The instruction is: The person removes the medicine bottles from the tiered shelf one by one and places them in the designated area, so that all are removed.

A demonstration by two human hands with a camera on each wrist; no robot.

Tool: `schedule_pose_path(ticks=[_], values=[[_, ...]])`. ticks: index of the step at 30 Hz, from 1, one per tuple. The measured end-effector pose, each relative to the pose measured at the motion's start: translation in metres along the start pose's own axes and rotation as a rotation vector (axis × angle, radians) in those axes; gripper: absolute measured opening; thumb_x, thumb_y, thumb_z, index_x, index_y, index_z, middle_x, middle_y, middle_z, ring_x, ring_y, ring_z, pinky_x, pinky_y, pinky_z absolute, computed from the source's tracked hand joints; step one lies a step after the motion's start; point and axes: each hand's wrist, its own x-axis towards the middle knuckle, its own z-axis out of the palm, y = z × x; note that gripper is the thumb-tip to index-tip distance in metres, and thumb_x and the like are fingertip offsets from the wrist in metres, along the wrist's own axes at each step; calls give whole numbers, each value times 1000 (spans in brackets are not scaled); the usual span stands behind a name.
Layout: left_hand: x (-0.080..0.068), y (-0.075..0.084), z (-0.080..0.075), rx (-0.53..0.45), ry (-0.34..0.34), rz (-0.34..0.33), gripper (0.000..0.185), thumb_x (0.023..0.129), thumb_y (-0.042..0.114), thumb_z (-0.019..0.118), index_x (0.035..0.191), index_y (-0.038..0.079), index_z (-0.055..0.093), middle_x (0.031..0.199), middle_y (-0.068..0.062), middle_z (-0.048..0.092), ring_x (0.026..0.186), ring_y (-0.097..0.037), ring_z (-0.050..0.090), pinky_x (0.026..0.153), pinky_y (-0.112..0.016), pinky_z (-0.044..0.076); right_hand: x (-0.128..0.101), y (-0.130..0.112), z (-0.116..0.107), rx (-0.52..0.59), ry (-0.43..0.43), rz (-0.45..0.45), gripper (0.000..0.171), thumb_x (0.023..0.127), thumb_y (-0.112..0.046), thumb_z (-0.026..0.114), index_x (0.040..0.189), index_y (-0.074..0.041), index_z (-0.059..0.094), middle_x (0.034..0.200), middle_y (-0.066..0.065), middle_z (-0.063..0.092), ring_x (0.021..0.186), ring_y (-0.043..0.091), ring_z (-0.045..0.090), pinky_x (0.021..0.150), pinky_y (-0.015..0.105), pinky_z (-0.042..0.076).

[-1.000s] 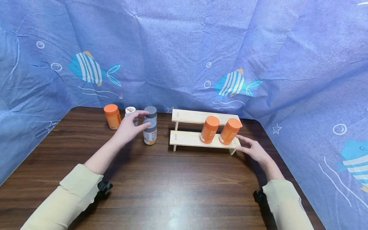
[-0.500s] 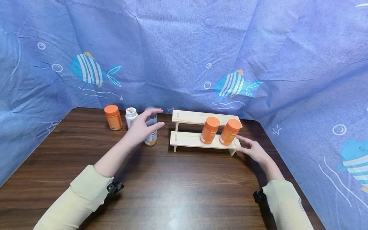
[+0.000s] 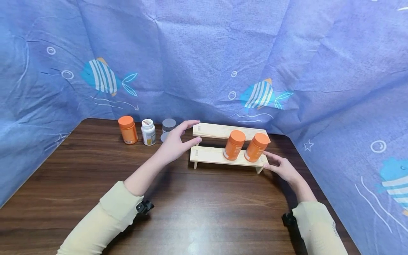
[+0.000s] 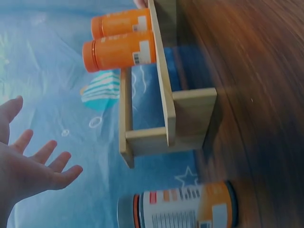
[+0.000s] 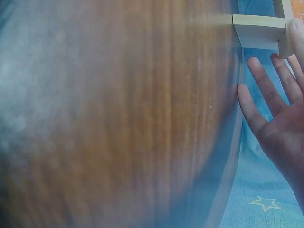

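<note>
Hands: my left hand [image 3: 176, 143] hangs spread and holding nothing, just left of centre in the head view; my right hand [image 3: 280, 166] lies flat with straight fingers at right of centre.
Left hand: fingers [image 4: 45, 164] fanned in the lower left of the left wrist view, touching nothing; the nearest thing is the grey-lidded bottle [image 4: 183, 206] at the bottom of that frame, lying between my palm and the rack, so the spread looks sized to its body.
Right hand: fingertips [image 5: 259, 78] at the right edge of the right wrist view, against the near right end of the wooden rack [image 3: 220, 156]; I judge it steadies the rack, though whether it presses or only rests there I cannot tell.
Rack: two steps, centre of the head view, standing on the dark wooden bench [image 3: 197, 212]; lower step in front, upper step behind.
On the rack: two orange bottles [image 3: 234, 144] side by side on the lower step toward its right end, leaning slightly; the left half of that step is bare.
Left of the rack: orange bottle [image 3: 127, 129], white bottle [image 3: 148, 131] and another grey-lidded bottle [image 3: 168, 126] in a row along the back edge, left of centre.
Backdrop: blue fish-print cloth [image 3: 204, 53] across the top and both sides.
</note>
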Motion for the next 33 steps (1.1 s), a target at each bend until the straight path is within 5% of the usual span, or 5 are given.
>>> schedule_pose_path(ticks=[21,33], values=[[21,7,53,-100,-19,42,52,87,26,69,135,20,49,139,1,50,130,-22,44,105,-47,37,-2,-4,-1,8,-14,9,67,85,-36,70,141,-12,44,145,18,41,129,36,39,104,55,31],[31,-1,87,-204,-47,-23,56,87,25,68,138,19,46,140,-6,48,129,-28,45,102,-48,40,-2,-4,-2,8,-18,24,67,85,-38,69,141,-13,44,145,17,40,132,35,37,105,55,29]])
